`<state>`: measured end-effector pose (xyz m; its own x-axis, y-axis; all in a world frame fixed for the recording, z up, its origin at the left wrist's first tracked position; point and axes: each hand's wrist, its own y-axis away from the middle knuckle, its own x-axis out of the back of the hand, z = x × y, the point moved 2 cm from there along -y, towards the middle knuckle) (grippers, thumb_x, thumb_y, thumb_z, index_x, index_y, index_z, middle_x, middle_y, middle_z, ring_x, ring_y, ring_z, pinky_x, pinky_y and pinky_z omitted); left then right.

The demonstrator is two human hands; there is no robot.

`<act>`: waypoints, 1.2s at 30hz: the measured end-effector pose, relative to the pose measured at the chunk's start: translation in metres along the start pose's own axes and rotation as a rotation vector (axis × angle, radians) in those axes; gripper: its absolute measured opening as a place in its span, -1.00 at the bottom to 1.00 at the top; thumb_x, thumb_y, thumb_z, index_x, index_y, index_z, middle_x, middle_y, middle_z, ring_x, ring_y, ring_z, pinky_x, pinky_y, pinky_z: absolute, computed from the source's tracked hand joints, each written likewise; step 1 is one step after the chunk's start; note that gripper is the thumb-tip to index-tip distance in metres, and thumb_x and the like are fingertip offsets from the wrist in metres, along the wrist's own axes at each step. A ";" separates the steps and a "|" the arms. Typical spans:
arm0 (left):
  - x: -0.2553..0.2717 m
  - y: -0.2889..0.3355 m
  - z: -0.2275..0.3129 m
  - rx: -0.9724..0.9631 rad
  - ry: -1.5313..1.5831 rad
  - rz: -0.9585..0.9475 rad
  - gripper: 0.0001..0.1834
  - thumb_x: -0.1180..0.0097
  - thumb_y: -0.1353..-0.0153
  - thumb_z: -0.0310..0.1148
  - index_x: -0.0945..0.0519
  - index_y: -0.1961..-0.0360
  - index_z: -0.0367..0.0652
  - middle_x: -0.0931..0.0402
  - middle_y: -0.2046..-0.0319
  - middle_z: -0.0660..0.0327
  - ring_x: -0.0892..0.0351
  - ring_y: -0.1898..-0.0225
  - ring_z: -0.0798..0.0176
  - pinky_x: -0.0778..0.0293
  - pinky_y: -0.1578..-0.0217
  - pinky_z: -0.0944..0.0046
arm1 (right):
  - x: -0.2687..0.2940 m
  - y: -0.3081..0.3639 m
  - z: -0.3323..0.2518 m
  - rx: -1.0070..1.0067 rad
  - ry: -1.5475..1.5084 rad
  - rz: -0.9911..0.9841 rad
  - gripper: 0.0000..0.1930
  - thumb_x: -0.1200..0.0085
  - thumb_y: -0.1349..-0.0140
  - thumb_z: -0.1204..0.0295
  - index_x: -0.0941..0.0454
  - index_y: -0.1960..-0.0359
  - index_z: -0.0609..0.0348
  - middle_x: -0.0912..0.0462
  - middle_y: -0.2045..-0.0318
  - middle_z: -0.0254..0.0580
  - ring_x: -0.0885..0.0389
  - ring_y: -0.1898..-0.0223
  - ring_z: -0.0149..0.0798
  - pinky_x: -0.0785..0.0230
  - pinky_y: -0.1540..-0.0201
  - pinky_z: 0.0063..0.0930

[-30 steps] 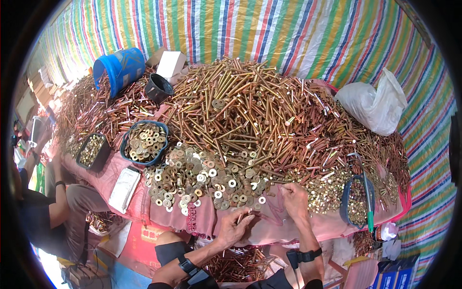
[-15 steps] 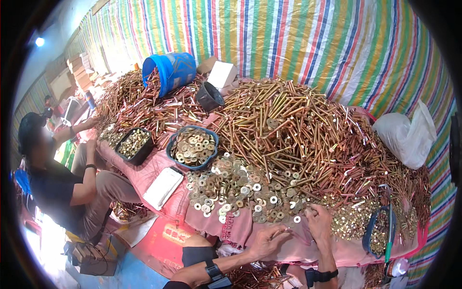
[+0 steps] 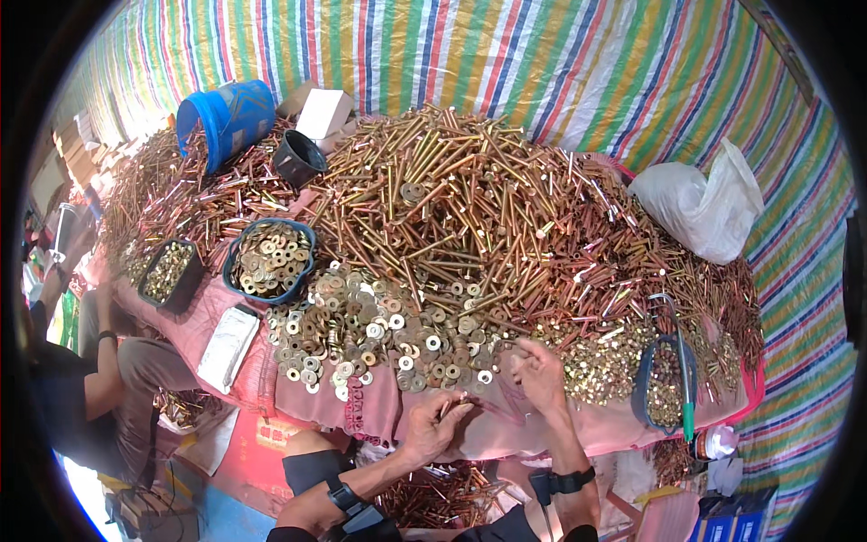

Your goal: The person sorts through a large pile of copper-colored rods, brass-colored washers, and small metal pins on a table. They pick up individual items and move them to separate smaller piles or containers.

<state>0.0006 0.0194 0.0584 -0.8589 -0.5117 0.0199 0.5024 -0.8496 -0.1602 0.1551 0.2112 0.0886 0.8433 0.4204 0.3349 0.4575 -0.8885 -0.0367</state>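
My left hand [image 3: 433, 426] is closed at the front edge of the pink cloth [image 3: 316, 390], with what looks like a thin bolt [image 3: 464, 398] pinched at its fingertips. To its right, my right hand [image 3: 544, 378] hovers at the border between the loose washers [image 3: 397, 339] and the heap of small brassy nuts [image 3: 601, 370]. Its thumb and fingers are curled together; anything between them is too small to make out. Behind both hands rises a large pile of copper-coloured bolts [image 3: 461, 199].
Left of the washers stand a blue tub of washers [image 3: 269, 296] and a black tub of nuts [image 3: 190, 285]. A white box [image 3: 228, 348] lies nearby. Far left sits another person [image 3: 135, 379]. At right are a blue nut basket [image 3: 643, 397], a green-handled tool [image 3: 688, 420] and a white bag [image 3: 700, 208].
The whole view has shifted, so the piles appear further left. My hands keep nearly the same places by the washers, the left one still pinching, the right one still curled.
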 end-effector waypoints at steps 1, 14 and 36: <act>0.000 0.002 0.001 -0.010 0.008 -0.004 -0.80 -0.37 -0.38 -0.47 -0.74 0.01 -0.26 -0.65 0.39 0.17 -0.58 0.37 0.38 -0.53 0.32 0.30 | 0.005 0.001 0.000 -0.042 -0.048 0.037 -0.66 -0.22 -0.41 0.60 -0.64 -0.20 0.32 -0.70 0.09 -0.11 -0.70 0.33 -0.39 -0.58 0.37 -0.56; -0.001 -0.002 -0.001 -0.086 -0.011 0.005 -0.89 -0.35 -0.41 -0.47 -0.70 0.12 -0.25 -0.58 0.50 0.38 -0.47 0.50 0.57 -0.38 0.51 0.44 | -0.016 0.025 -0.011 0.122 0.378 -0.122 -0.74 -0.40 -0.28 0.45 -0.76 0.04 0.29 -0.71 0.31 -0.25 -0.67 0.45 -0.38 -0.54 0.32 -0.36; 0.000 0.000 0.000 -0.003 -0.002 0.000 -0.88 -0.38 -0.36 -0.47 -0.70 0.18 -0.28 -0.43 0.60 0.30 -0.35 0.54 0.43 -0.33 0.49 0.32 | 0.042 0.002 -0.007 0.121 0.514 0.282 -0.85 -0.36 -0.25 0.50 -0.79 0.15 0.19 -0.75 0.27 0.05 -0.77 0.26 0.06 -0.59 0.15 -0.14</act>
<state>0.0004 0.0193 0.0580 -0.8589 -0.5117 0.0217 0.5020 -0.8494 -0.1627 0.1889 0.2256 0.1094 0.7061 0.0018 0.7081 0.2900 -0.9130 -0.2869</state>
